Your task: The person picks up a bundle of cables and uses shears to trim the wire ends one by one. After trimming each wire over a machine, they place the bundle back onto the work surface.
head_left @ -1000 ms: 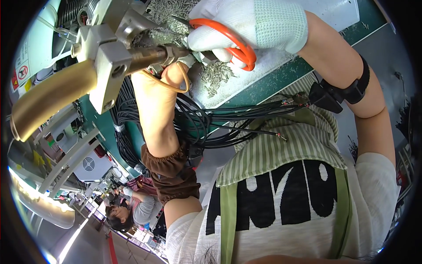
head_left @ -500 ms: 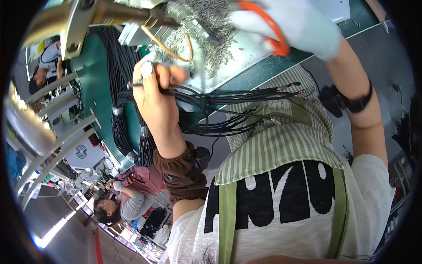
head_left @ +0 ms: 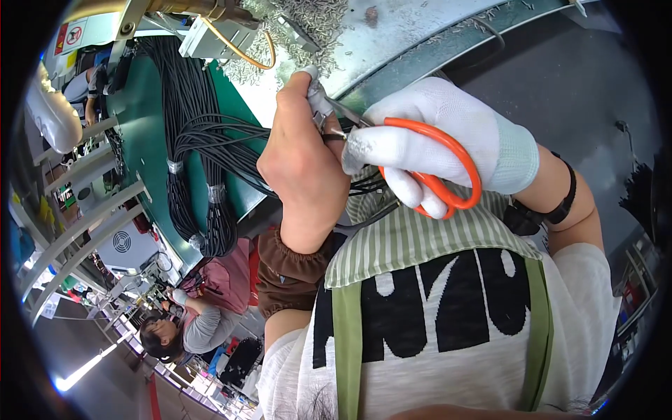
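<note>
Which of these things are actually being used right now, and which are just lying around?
In use:
left hand, bare, pinching black wire ends
right hand, white-gloved, gripping orange-handled scissors at the wires

Lying about:
taped black cable bundles on the green bench
heap of small metal bits
white box with orange cord

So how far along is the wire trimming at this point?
Done: a heap of cut scraps lies on the bench. In hand: the left hand pinches wire ends while the gloved right hand works orange scissors at them. Left: taped black wire bundles hang alongside.
</note>
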Demonstrator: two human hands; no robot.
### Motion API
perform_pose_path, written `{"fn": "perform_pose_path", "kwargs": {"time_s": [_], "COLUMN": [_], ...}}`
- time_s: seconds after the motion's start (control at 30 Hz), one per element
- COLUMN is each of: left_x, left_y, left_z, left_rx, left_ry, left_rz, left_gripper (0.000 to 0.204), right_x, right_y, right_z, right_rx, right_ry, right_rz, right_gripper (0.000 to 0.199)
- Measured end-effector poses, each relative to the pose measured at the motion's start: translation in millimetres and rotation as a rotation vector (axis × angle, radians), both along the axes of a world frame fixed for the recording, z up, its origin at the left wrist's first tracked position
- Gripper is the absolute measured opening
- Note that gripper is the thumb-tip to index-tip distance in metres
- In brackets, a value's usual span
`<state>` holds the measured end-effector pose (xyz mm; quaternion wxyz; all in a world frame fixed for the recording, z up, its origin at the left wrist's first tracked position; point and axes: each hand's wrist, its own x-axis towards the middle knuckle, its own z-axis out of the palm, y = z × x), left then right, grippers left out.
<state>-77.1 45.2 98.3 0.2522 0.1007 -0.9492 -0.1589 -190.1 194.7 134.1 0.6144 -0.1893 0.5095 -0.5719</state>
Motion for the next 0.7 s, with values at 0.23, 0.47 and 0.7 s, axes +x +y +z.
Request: {"fn": "perform_pose_path", "kwargs": {"time_s": [0.23,0.47,0.7], "left_x": [-2.0,-12.3,-8.4], "left_y": [7.9,6.5,10.5], "left_z": [30.4,36.2,30.5], "left_rx": [0.443,1.141,1.078], "left_ry": [-0.378,-0.375,-0.227], "left_rz": [-0.161,-0.209,-0.186], "left_gripper": [0.033,0.021,0.012], "right_x": [-22.6,-22.2,-28.8], "right_y": [25.0,33.2,31.6], "right_z": [-18.3,-30.3,-13.4], "right_rx": [-0.054,-0.341,-0.036], "right_ry": [0.522,1.780,0.102], "right_rz": [-0.062,-0.130,-0.043], "right_gripper": [0.022,0.013,0.022]}}
